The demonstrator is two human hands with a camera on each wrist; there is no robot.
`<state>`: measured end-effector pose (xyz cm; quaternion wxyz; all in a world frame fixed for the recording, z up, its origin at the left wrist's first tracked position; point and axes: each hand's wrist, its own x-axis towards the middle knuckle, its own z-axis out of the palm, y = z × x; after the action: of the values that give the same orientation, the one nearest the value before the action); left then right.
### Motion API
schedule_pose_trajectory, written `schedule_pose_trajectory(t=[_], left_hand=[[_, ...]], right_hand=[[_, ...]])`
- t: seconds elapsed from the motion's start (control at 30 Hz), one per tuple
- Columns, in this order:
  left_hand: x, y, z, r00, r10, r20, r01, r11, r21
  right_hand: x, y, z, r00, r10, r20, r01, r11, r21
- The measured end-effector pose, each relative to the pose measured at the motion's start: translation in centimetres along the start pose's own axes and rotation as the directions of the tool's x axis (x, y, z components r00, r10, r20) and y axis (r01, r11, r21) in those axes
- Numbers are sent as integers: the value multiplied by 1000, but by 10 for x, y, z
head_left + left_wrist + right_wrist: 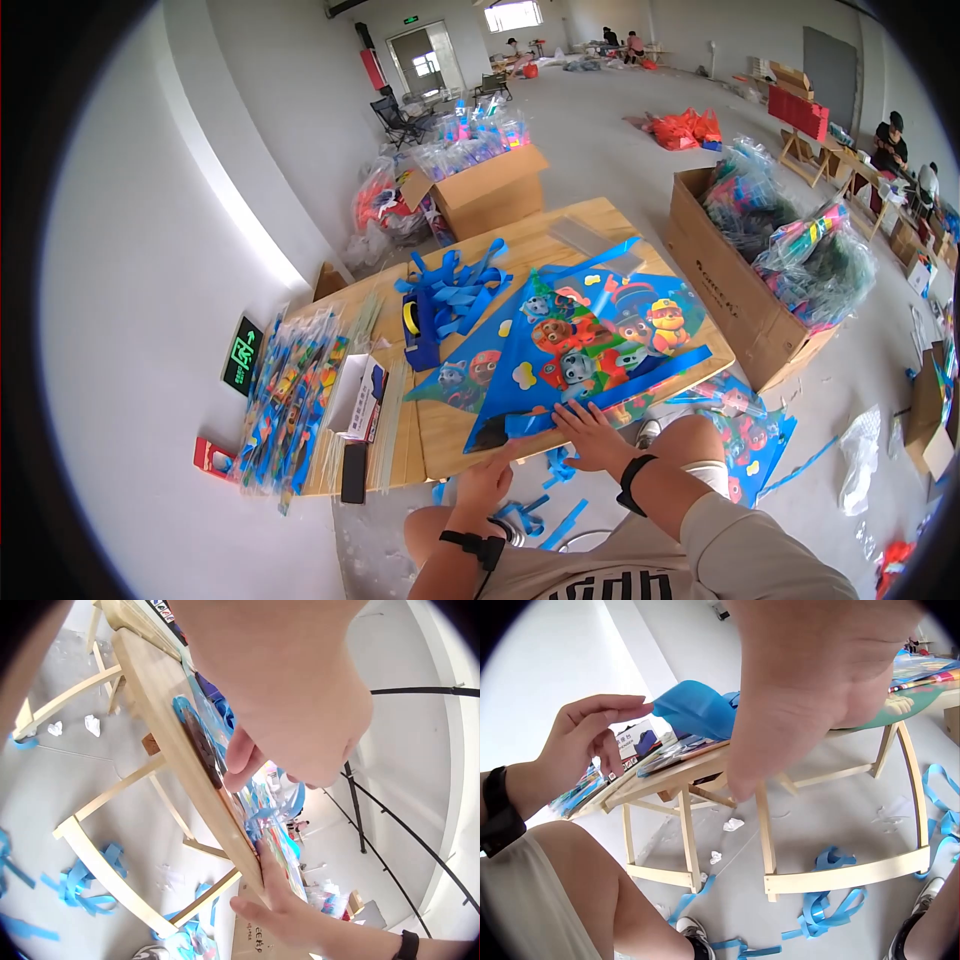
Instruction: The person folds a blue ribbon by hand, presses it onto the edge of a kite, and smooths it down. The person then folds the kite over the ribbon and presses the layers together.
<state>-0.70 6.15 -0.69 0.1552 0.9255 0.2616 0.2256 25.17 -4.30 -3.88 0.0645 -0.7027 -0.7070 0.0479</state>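
Observation:
A blue triangular sheet with cartoon dogs (575,345) lies on the wooden table (440,440). Its lower edge runs along the table's front edge, where a loose blue strip (694,709) rises. My left hand (485,482) (585,742) pinches the strip's end between thumb and fingers, just off the table edge. Fingers spread, my right hand (592,440) (289,907) rests on the sheet's lower edge, to the right of the left hand. A dark object (490,433) lies at the sheet's lower left corner.
A blue tape dispenser (422,340) and a heap of blue strips (455,285) are behind and left. Further left stand a white box (355,395) and bagged rolls (290,400). Cardboard boxes (495,200) (735,290) flank the table's far side; strips litter the floor.

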Motion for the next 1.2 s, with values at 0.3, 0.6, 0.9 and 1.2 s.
schedule_pose_trajectory(t=[0.3, 0.6, 0.9, 1.2], left_hand=[[30, 36, 21, 934, 352, 69, -353, 936, 1], [53, 32, 75, 981, 99, 166, -153, 923, 353], [32, -4, 79, 994, -91, 60, 74, 968, 239], [30, -9, 74, 991, -125, 45, 109, 960, 257]], right_hand=[[0, 0, 2, 1000, -10, 4, 10, 1000, 2], [0, 2, 3, 1000, -27, 10, 27, 1000, 7], [-2, 1, 5, 1000, -1, -17, 2, 1000, 27], [-4, -1, 1, 997, 8, -75, -8, 1000, -8]])
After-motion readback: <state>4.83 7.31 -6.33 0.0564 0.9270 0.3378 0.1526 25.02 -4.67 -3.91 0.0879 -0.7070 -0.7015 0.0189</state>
